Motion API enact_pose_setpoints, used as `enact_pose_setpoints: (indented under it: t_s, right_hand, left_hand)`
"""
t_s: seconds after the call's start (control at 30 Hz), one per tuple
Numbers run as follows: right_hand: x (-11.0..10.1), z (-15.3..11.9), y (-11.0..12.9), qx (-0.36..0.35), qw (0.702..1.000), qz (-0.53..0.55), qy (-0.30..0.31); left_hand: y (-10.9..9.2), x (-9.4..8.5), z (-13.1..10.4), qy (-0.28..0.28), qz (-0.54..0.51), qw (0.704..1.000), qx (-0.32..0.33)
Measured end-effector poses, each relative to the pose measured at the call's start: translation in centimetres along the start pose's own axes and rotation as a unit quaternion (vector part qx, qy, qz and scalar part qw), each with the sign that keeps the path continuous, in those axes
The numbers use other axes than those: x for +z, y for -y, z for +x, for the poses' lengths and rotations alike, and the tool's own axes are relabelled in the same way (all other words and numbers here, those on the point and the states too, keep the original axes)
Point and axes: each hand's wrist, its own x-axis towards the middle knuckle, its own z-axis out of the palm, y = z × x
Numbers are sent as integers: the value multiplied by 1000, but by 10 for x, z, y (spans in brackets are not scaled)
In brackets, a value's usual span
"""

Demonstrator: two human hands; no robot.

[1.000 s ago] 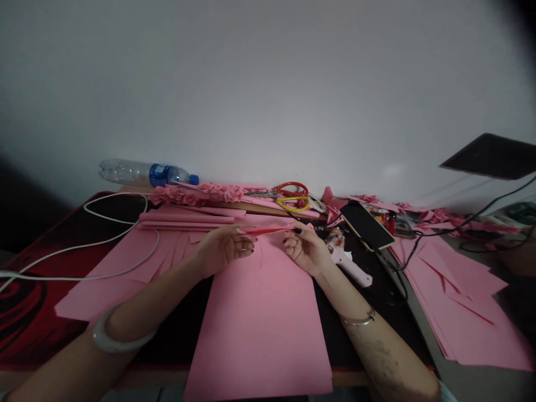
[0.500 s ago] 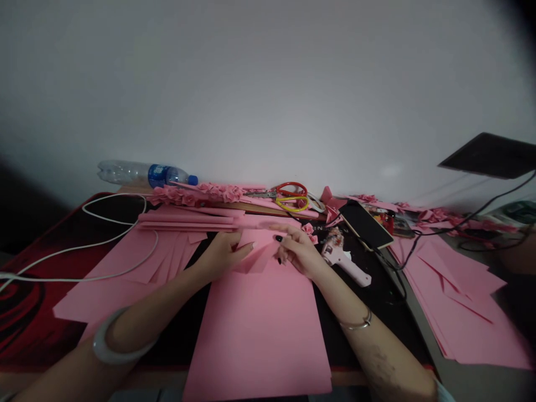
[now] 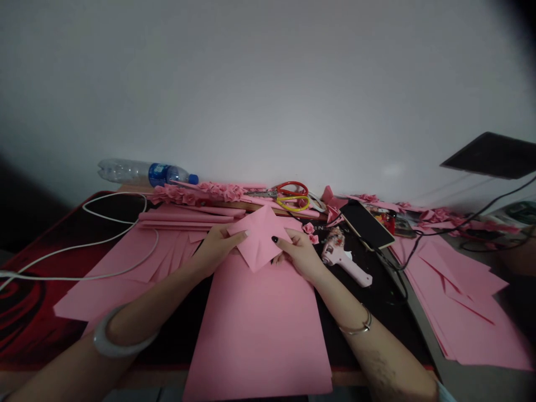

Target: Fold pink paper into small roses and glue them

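A creased square of pink paper (image 3: 260,237) is held up between both hands, turned like a diamond with one corner toward me. My left hand (image 3: 220,245) pinches its left corner, thumb on top. On the right side, my right hand (image 3: 299,252) grips the paper with the thumb over it; the other fingers are partly hidden beneath. Below the square lies a stack of larger pink sheets (image 3: 263,335) reaching the table's front edge. Right of my right hand rests a pale pink glue gun (image 3: 345,262), with small folded paper roses (image 3: 310,229) near it.
Red-and-yellow-handled scissors (image 3: 293,195), paper flowers (image 3: 221,191) and a plastic bottle (image 3: 138,172) line the back by the wall. A phone (image 3: 366,224) lies at right, more pink sheets (image 3: 469,301) beyond it. A white cable (image 3: 84,273) crosses pink paper at left.
The square of paper, folded over and partly closed before, is now opened out flat and faces me. Both hands have shifted slightly to hold its opposite sides.
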Motion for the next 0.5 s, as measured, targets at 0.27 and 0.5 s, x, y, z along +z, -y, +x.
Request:
enact_pose_setpoints:
  t_s: [0.27,0.5]
  right_hand:
    - [-11,2,4,27,988,146,-35]
    - [-19,-2,12,50,977,205,28]
  left_hand:
    - [1,-6,4,63,-124,986,-90]
    - [-4,-11,6,77,-270,951,-129]
